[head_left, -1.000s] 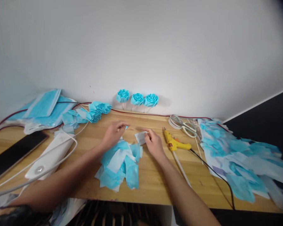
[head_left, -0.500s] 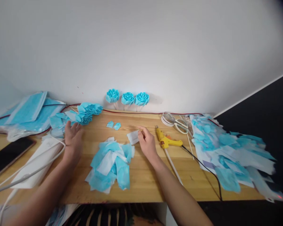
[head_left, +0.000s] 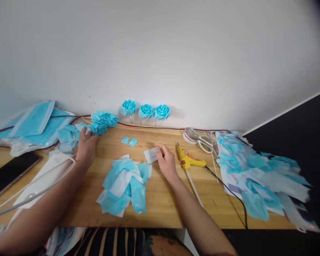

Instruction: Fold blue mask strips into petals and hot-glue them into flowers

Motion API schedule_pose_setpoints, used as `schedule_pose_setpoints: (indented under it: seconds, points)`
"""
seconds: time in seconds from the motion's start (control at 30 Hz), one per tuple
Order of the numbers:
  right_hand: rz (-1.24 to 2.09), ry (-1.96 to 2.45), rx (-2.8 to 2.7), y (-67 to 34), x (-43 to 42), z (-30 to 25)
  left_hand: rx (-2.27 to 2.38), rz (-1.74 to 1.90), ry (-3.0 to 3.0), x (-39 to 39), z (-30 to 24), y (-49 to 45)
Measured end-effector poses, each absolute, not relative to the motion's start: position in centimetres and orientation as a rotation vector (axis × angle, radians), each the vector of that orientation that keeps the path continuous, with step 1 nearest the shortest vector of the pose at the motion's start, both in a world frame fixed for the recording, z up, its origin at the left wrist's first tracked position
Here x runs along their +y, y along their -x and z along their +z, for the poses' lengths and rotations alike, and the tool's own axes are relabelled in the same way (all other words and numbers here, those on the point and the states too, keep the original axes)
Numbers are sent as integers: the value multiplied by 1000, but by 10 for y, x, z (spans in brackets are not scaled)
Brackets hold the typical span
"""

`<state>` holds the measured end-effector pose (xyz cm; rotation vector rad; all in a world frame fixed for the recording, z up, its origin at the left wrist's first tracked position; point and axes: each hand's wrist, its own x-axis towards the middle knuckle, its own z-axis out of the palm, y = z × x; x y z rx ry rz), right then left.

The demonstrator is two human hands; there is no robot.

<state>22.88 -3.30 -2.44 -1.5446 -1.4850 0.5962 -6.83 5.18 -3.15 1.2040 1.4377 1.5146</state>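
- At the table's near edge, a seated person's striped clothing shows below the wooden top, both forearms reaching in over the boards.
- Front and center, a loose heap of blue and white pieces lies on the bare wood between the two arms.
- On the near left, a dark phone lies beside a long white case, pale cables looping across the case.
- To the right, a broad spread of blue and white scraps reaches the table's end.
- Just beyond the heap, the right hand is nearly closed, a small white piece pinched at its fingertips.
- Near that hand, a yellow glue gun lies on its side, a white stick extending from its rear and a black cord trailing away.
- Across on the left, the left hand is partly open, fingers at the edge of some loose blue pieces and a cluster of blue flowers; from where I stand, I cannot tell whether it grips anything.
- Between the hands, farther back, two small blue folded pieces sit side by side.
- Toward the wall, scissors rest against a white roll; at far left, blue masks are stacked.
- At the back, three blue roses stand in a row before the pale wall.
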Motion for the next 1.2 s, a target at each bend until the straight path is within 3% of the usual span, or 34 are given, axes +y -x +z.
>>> schedule_pose_setpoints:
  seconds: [0.3, 0.53, 0.77, 1.2]
  points:
    - [595, 1533, -1417, -230, -33, -22, 1459, 1578, -1246, 0, -29, 56]
    - [566, 1550, -1401, -231, -33, -23, 1487, 1039, -1627, 12, -9, 30]
    - [588, 1583, -1346, -242, -25, -28, 1376, 1020, -1665, 48, -17, 12]
    - [355, 1800, -1782, -246, -14, -27, 1229, 1145, -1594, 30, -25, 10]
